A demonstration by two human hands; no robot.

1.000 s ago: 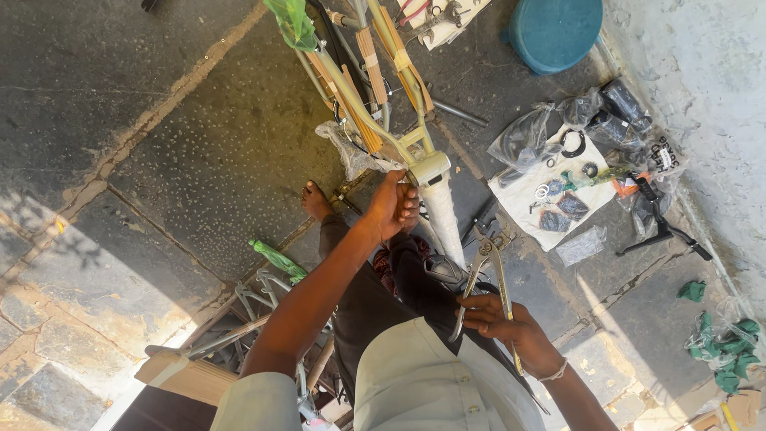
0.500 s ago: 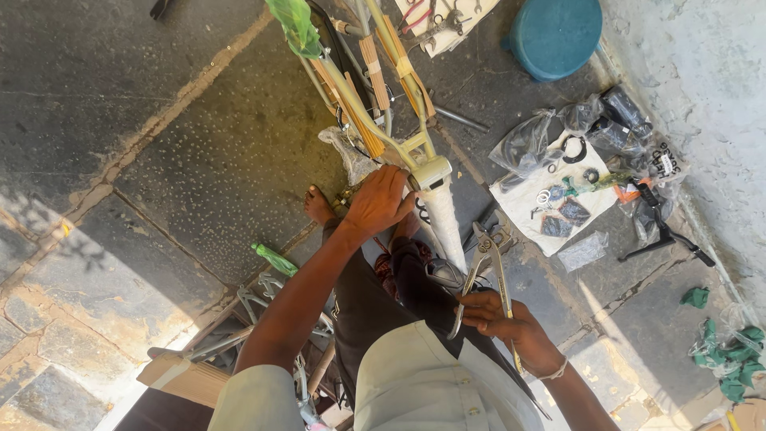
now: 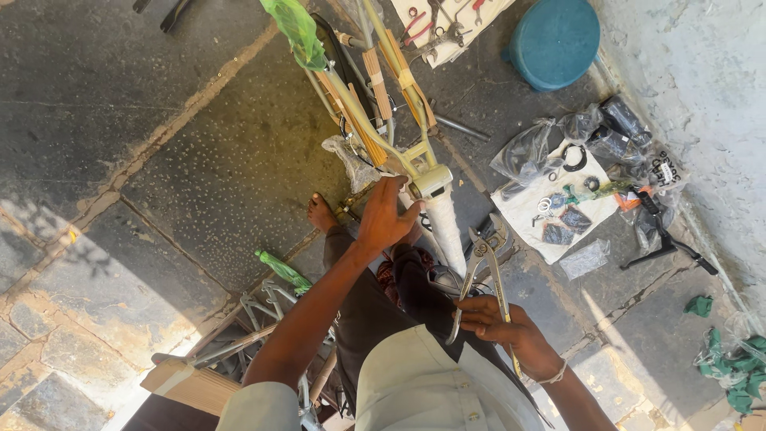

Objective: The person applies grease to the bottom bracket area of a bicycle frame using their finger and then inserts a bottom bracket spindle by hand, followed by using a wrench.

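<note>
A pale yellow-green bicycle frame [image 3: 375, 120] with brown paper wrapping lies across the stone floor in front of me. My left hand [image 3: 384, 217] rests on it beside the white-wrapped tube [image 3: 445, 227], fingers curled over the frame near the joint. My right hand [image 3: 499, 321] grips the handles of metal pliers [image 3: 482, 263], whose jaws point up toward that white tube. My bare foot [image 3: 321, 214] shows just left of the left hand.
A white sheet [image 3: 558, 203] with small rings, washers and bagged parts lies to the right. A blue round stool [image 3: 554, 40] stands at the top. Tools on another sheet [image 3: 447, 28] lie near it. More frame tubes [image 3: 263, 307] lie lower left; a wall runs along the right.
My left hand has slid down the frame a little toward me. My right hand has stayed put with the pliers.
</note>
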